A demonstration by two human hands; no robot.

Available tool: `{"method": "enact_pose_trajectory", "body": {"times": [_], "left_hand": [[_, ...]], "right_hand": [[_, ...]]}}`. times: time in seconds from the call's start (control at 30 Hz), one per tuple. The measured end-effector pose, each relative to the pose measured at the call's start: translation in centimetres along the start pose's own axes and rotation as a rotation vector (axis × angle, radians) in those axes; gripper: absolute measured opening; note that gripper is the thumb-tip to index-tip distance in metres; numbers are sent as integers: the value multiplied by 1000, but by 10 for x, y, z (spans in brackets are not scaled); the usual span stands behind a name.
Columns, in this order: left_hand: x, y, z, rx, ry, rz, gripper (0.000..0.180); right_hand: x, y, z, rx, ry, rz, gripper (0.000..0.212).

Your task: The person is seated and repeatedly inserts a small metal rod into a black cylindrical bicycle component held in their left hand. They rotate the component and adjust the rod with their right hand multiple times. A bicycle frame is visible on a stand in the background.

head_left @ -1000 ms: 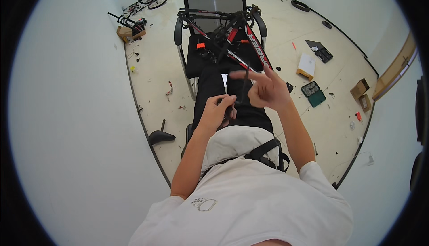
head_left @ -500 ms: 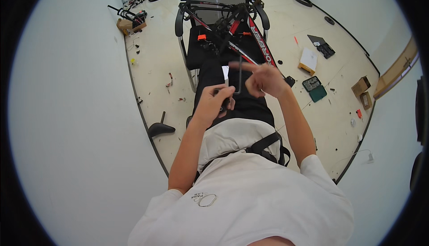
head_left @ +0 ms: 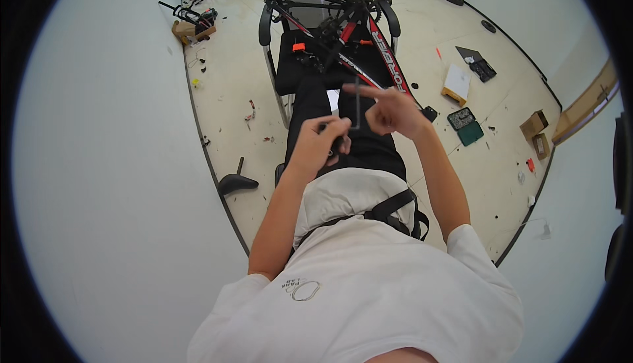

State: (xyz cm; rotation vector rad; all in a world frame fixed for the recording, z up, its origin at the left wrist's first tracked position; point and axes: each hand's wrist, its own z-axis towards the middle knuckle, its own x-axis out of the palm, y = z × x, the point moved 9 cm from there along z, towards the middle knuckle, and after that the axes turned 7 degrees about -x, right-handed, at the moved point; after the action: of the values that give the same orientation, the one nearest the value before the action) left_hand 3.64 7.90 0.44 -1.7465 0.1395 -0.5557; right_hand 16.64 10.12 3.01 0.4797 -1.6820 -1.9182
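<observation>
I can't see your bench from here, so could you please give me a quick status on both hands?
Right hand pinching thin metal hex key, upright. Left hand closed on small dark part, kind unclear. Bike frame lying on chair ahead, untouched.

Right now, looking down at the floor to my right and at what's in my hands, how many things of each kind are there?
Hex keys, in the right hand: 1
Dark small objects, in the left hand: 1
Green tool cases: 1
Cardboard boxes: 2
White flat boxes: 1
Open dark cases: 1
Total: 7
</observation>
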Motion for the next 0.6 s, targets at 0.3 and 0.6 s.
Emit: {"method": "enact_pose_trajectory", "body": {"times": [0.3, 0.6], "left_hand": [[-21, 1, 4, 38, -148, -116, 27], [5, 13, 6, -33, 5, 53, 26]], "right_hand": [[84, -34, -51, 375, 596, -248, 63], [49, 30, -22, -134, 427, 541, 97]]}}
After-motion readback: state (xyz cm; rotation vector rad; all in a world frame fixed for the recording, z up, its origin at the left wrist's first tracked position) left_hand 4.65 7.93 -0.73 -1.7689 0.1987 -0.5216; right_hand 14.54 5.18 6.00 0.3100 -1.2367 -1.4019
